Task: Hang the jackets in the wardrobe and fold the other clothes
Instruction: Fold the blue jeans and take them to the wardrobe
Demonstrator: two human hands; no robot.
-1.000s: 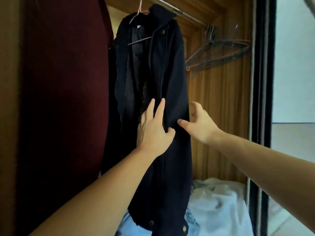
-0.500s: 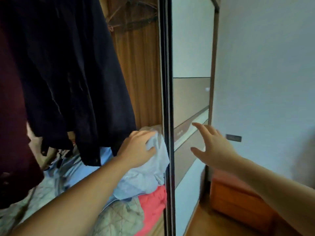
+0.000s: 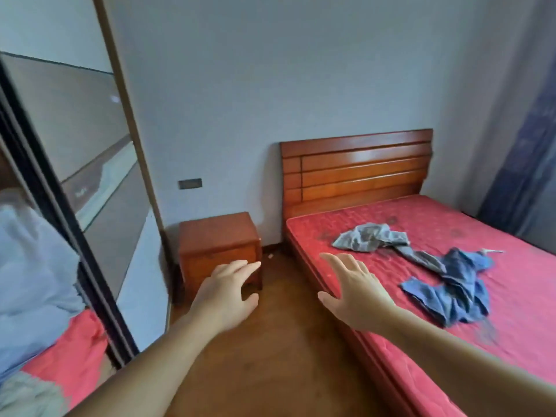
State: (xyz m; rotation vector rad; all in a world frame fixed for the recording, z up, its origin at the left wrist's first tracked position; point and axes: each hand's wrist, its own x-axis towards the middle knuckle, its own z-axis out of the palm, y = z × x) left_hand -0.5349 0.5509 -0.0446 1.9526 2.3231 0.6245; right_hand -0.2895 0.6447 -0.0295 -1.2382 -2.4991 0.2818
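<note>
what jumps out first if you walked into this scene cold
The red mattress on the right, with a grey garment and a blue garment crumpled on it. Then two empty, open hands, left hand and right hand, stretched out above the wooden floor.

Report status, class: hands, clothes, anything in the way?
Left hand, right hand open, empty. Grey garment, blue garment unfolded on bed. Path clear.

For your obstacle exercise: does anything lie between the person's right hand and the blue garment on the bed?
Nothing visible does. The right hand is open over the bed edge, and only bare red mattress separates it from the blue garment.
</note>
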